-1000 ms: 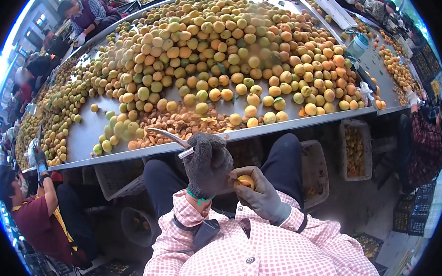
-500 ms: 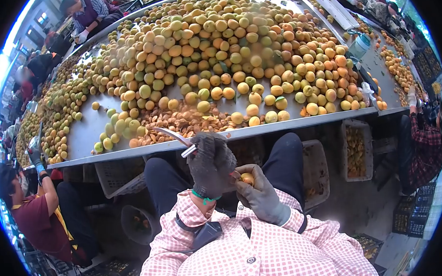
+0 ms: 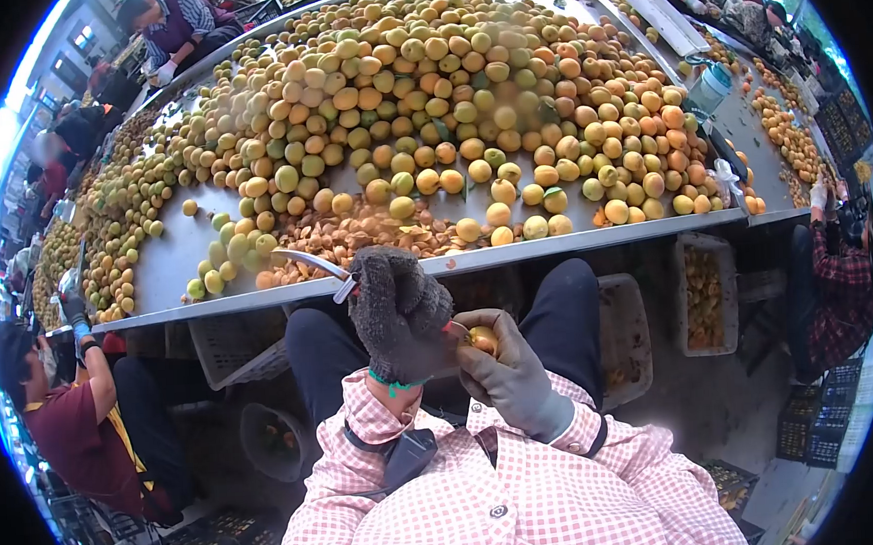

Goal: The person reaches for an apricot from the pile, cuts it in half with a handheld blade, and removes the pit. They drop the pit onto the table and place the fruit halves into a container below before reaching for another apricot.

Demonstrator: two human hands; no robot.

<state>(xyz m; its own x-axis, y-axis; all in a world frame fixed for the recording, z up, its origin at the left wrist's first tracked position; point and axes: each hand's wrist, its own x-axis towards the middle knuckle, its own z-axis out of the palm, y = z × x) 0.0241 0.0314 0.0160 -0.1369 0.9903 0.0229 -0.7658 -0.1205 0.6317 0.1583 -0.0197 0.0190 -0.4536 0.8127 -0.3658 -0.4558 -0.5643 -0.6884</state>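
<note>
Dark-gloved left hand (image 3: 400, 312) grips curved metal tool (image 3: 320, 263); grey-gloved right hand (image 3: 511, 372) clasps apricot (image 3: 484, 340). Likely cutting step; next move calls for steady apricot.

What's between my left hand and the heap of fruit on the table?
In the head view, the table's metal rim and a spread of brownish pieces lie between your left hand and the heap of fruit.

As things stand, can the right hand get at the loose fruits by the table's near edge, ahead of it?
Probably yes, with a forward reach: only the table's metal edge seems to lie between the right hand and the loose fruits. That hand holds a fruit, so it would likely need freeing first.
</note>
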